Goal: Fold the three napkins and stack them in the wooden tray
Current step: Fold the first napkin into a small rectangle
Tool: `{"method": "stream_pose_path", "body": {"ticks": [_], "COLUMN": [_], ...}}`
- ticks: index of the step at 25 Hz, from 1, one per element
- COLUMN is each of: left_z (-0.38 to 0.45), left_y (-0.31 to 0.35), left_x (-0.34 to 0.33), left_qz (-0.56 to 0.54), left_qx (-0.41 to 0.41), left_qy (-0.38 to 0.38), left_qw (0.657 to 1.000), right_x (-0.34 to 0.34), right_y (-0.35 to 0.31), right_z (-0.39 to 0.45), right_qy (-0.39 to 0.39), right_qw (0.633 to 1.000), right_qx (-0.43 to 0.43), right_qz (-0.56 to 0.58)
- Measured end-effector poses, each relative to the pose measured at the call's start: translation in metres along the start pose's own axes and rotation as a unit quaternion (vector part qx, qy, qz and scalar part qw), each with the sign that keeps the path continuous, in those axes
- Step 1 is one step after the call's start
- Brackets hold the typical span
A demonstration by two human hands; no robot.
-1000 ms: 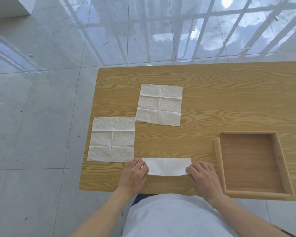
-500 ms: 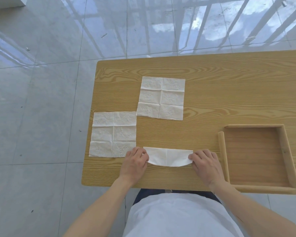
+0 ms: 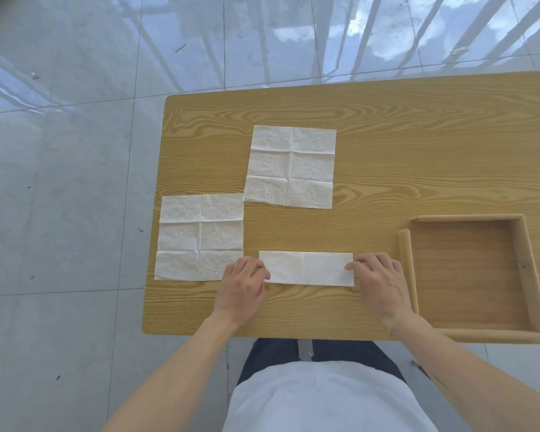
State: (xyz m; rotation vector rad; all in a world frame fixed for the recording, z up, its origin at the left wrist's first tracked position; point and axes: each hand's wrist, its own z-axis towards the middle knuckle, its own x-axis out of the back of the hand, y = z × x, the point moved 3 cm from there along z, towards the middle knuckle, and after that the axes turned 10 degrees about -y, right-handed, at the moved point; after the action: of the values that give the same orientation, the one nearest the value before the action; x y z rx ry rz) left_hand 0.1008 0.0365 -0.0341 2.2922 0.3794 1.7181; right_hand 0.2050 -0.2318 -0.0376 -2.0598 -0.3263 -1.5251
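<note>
A white napkin folded into a narrow strip (image 3: 307,268) lies flat near the table's front edge. My left hand (image 3: 243,283) presses its left end with curled fingers, and my right hand (image 3: 379,280) presses its right end. Two unfolded napkins lie flat: one (image 3: 200,236) at the left edge, its lower right corner under my left hand, and one (image 3: 290,166) farther back at the middle. The wooden tray (image 3: 407,263) sits at the right, just beside my right hand, with nothing in it.
The wooden table (image 3: 418,145) ends at its left edge near the left napkin and at its front edge close to my wrists. Grey shiny floor tiles (image 3: 69,151) lie beyond.
The strip's lower edge bulged in a curve half a second ago; it now lies flat and straight. Both hands stayed at its ends. The view shifted a little.
</note>
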Motion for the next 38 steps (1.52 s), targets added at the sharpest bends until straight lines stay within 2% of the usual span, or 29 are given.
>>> {"method": "stream_pose_path", "body": {"ticks": [3,6,10,14,19,25,30,33,38], "left_z": [-0.008,-0.002,0.017,0.029,0.031,0.021,0.020,0.019,0.023], "left_y": [0.003,0.019,0.047,0.047,0.042,0.006,0.002,0.004,-0.006], "left_x": [-0.006,-0.019,-0.041,-0.061,-0.069,-0.059,-0.054,-0.048,-0.017], "left_qz": [-0.022,-0.023,0.016,0.063,0.076,0.092,0.092,0.079,0.039], "left_qx": [-0.007,-0.039,-0.045,0.005,0.009,0.042,0.047,0.050,0.066], "left_qy": [0.033,0.047,-0.004,-0.072,-0.099,-0.107,-0.124,-0.104,-0.016], "left_qw": [0.999,0.998,0.999,0.995,0.992,0.989,0.987,0.990,0.997], "right_x": [-0.002,-0.015,-0.040,-0.066,-0.079,-0.073,-0.070,-0.067,-0.066], "right_y": [-0.009,-0.044,-0.071,-0.061,-0.054,-0.015,-0.003,-0.003,0.004], "right_z": [-0.011,-0.017,-0.003,0.007,0.006,-0.005,-0.009,-0.011,-0.037], "right_qy": [0.021,0.036,-0.032,-0.092,-0.088,-0.079,-0.081,-0.079,-0.078], "right_qw": [0.999,0.999,0.999,0.995,0.995,0.991,0.990,0.991,0.988], "right_qx": [-0.037,0.009,0.021,0.002,-0.008,-0.105,-0.112,-0.106,-0.134], "right_qz": [0.032,0.036,0.013,-0.028,-0.047,-0.036,-0.032,-0.007,0.008]}}
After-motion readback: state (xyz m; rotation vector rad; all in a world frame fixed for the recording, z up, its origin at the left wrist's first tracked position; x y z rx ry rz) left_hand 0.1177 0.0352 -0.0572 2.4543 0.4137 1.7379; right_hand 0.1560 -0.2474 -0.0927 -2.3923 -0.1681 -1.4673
